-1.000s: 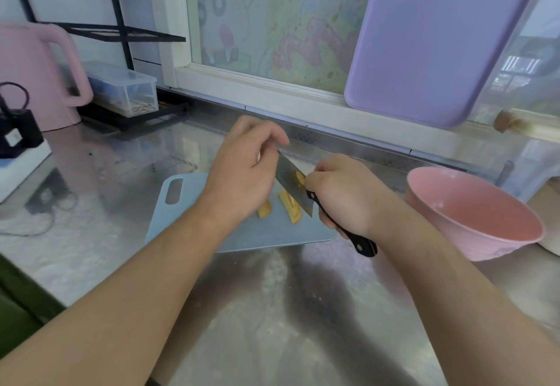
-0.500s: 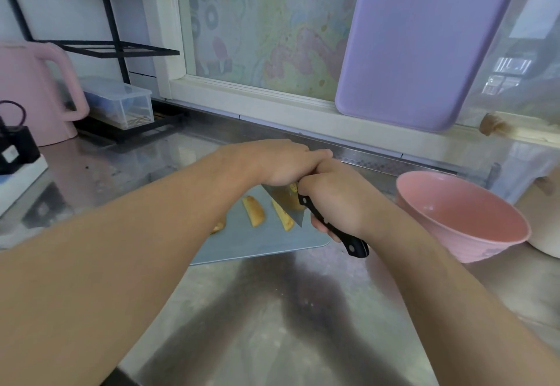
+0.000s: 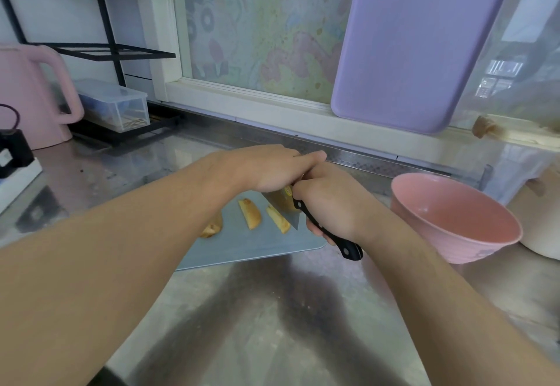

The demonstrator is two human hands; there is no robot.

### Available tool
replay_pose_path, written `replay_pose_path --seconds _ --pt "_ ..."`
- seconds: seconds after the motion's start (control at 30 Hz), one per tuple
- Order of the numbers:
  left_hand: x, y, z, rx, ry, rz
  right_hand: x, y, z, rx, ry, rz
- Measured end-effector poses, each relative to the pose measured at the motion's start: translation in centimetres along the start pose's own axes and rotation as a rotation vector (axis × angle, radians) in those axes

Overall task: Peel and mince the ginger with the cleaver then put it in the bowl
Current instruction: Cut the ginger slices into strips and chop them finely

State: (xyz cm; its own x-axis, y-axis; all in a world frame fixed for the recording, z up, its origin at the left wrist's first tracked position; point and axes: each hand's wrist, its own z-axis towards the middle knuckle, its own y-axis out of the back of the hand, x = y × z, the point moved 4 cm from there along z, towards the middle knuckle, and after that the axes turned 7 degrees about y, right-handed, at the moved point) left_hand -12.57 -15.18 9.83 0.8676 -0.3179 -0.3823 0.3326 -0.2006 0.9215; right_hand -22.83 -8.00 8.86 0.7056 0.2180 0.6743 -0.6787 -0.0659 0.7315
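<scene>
Home kitchen: steel counter (image 3: 272, 325), pink kettle (image 3: 27, 97), cutting board (image 3: 257, 246), cartoon-film window (image 3: 257, 37).

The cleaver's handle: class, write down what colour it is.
Black. The cleaver's handle shows in the head view, sticking out below the right hand that grips it.

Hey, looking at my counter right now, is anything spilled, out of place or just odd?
Nothing looks spilled or damaged. The ginger pieces lie on the blue cutting board, the pink bowl stands upright and empty beside it, and the right hand grips the cleaver over the board.
</scene>
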Motion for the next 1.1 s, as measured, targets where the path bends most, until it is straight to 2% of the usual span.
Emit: replay_pose_path --seconds 0.13,0.4,0.5,0.63,0.8,0.9,1.0,1.1 --pt "-0.2 0.0 0.1 0.002 -0.003 0.002 -0.4 0.2 0.1 -0.012 -0.012 0.05" --pt "0.2 2.2 -0.7 -0.326 -0.169 -0.366 -0.5 0.6 0.2 -0.019 -0.049 0.172" --pt "-1.2 2.5 -1.3 -0.199 -0.19 -0.302 -0.3 0.5 0.0 -0.033 -0.046 0.175" --pt "-2.4 2.0 -1.1 -0.042 -0.071 -0.094 -0.1 0.6 -0.2 -0.076 -0.014 0.2" --pt "-2.9 0.6 -0.5 0.189 -0.022 -0.032 -0.8 0.4 -0.1 -0.073 -0.031 0.217" --pt "-2.9 0.3 -0.3 0.269 -0.019 0.001 -1.1 0.1 0.1 -0.066 -0.048 0.213" --pt "-2.8 0.6 -0.1 0.205 -0.034 -0.005 -1.0 0.2 0.1 -0.076 -0.039 0.222" --pt "-2.5 1.2 0.2 -0.024 -0.065 -0.027 -0.8 0.5 0.0 -0.072 -0.028 0.243"
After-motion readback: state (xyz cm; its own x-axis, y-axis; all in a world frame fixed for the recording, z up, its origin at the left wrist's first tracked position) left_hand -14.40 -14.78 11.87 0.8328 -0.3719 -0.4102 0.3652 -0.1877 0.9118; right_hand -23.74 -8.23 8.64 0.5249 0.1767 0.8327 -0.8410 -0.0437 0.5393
